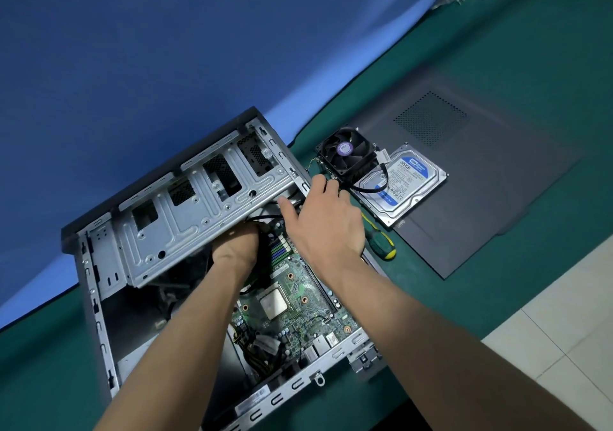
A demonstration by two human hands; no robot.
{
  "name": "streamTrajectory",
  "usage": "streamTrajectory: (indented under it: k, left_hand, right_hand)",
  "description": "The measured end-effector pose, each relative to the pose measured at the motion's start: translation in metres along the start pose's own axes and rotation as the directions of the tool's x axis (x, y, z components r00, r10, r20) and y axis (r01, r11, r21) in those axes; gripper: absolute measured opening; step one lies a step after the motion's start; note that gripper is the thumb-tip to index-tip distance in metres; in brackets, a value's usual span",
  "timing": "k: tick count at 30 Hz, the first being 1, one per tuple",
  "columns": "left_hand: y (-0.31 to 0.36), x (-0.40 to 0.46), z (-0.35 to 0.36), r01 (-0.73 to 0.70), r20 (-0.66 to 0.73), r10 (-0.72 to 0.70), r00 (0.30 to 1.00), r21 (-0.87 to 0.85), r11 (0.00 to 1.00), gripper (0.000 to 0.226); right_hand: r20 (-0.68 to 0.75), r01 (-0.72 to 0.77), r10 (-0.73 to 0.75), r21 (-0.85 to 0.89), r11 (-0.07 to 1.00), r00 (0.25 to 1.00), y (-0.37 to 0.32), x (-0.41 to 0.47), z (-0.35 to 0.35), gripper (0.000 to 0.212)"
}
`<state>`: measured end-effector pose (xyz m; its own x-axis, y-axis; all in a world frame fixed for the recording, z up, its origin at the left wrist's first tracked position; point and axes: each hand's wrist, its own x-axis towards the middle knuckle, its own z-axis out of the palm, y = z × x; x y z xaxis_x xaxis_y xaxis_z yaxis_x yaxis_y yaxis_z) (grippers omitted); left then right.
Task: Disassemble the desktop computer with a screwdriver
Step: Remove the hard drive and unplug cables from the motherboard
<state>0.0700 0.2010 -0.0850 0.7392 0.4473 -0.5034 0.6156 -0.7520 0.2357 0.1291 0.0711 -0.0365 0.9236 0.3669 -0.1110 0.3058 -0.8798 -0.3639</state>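
Computer case lies open on the green bench; one fan, one drive, one screwdriver. Left hand grip hidden; right hand spread open on the case edge.

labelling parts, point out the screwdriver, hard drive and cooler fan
screwdriver [381,245], head view, on its green handle
hard drive [406,178], head view, on its blue and white label
cooler fan [345,149], head view, on its purple hub

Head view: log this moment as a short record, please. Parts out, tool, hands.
case: open, motherboard exposed
parts out: fan, hard drive, both on side panel
screwdriver: lying on mat, not held
left hand: reaching under drive cage, fingers hidden
right hand: on cage's right end, fingers fairly straight
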Motion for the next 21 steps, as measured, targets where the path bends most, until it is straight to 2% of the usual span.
streamTrajectory:
  k: [1,2,3,4,9,10,11,12,13,14,15,16,17,18,19,20,21]
  left_hand:
    - [-0.007,0.007,0.007,0.067,-0.01,-0.067,0.998,0.087,0.994,0.032]
    - [-0.004,0.006,0.002,0.21,-0.029,-0.213,0.977,-0.089,0.974,0.03]
    - [-0.004,0.003,0.001,0.264,-0.129,-0.279,0.952,-0.118,0.957,0.027]
    - [0.001,-0.001,0.0,0.264,-0.186,-0.291,0.938,-0.157,0.952,0.026]
    - [0.002,-0.004,0.0,0.205,-0.267,-0.224,0.937,-0.096,0.974,0.018]
    - [0.005,-0.008,-0.006,0.238,-0.301,-0.273,0.914,-0.148,0.96,0.018]
    - [0.004,-0.009,-0.005,0.254,-0.291,-0.274,0.917,-0.105,0.961,0.017]
    - [0.008,-0.01,-0.006,0.29,-0.283,-0.33,0.901,-0.173,0.941,0.016]
    - [0.008,-0.011,-0.003,0.256,-0.283,-0.264,0.922,-0.068,0.964,0.016]
    - [0.011,-0.014,-0.004,0.247,-0.284,-0.259,0.923,-0.077,0.966,0.016]
    - [0.007,-0.012,0.0,0.201,-0.291,-0.173,0.941,0.07,0.977,0.016]
    - [0.007,-0.011,0.0,0.195,-0.286,-0.165,0.944,0.08,0.977,0.017]
    - [0.001,-0.008,0.003,0.138,-0.252,-0.086,0.964,0.199,0.97,0.018]
    - [0.002,-0.006,0.003,0.17,-0.232,-0.125,0.965,0.183,0.968,0.021]
    - [0.0,-0.003,0.003,0.142,-0.241,-0.07,0.968,0.296,0.945,0.025]
    - [0.002,-0.005,0.0,0.124,-0.257,-0.057,0.965,0.253,0.959,0.029]
    - [0.007,-0.004,-0.004,0.051,-0.208,-0.01,0.978,0.193,0.98,0.034]
  right_hand:
    - [0.0,0.0,0.0,-0.001,1.0,1.0,0.0,0.0,-0.001,0.057]
    - [0.003,-0.001,0.001,0.002,1.0,1.0,0.0,0.0,-0.001,0.058]
    - [0.005,0.0,0.0,0.01,1.0,1.0,0.0,0.0,-0.001,0.059]
    - [0.006,0.001,-0.001,0.02,1.0,1.0,0.0,0.0,-0.001,0.06]
    - [0.012,-0.005,0.004,0.059,0.998,1.0,0.0,0.0,-0.002,0.062]
    - [0.011,-0.005,0.004,0.058,0.998,1.0,0.0,0.0,-0.002,0.062]
    - [0.009,-0.004,0.003,0.057,0.998,1.0,0.0,0.0,-0.002,0.062]
    - [0.006,-0.001,0.001,0.055,0.998,1.0,0.0,0.0,-0.001,0.063]
    - [0.005,0.001,-0.002,0.054,0.999,1.0,0.0,0.0,-0.001,0.063]
    - [0.006,0.002,-0.002,0.053,0.999,1.0,0.0,0.0,-0.001,0.063]
    - [0.008,0.001,-0.001,0.053,0.999,1.0,0.0,0.0,-0.001,0.063]
    - [0.011,-0.001,0.0,0.051,0.999,1.0,0.0,0.0,-0.002,0.063]
    - [0.016,-0.004,0.003,0.05,0.999,1.0,0.0,0.001,-0.002,0.064]
    - [0.02,-0.006,0.005,0.048,0.999,1.0,0.0,0.001,-0.001,0.064]
    - [0.023,-0.003,0.002,0.043,0.999,1.0,0.0,0.001,-0.001,0.064]
    - [0.025,0.003,-0.004,0.037,0.999,1.0,0.0,0.001,0.0,0.064]
    - [0.027,0.008,-0.009,0.033,0.999,1.0,0.0,0.001,0.0,0.064]
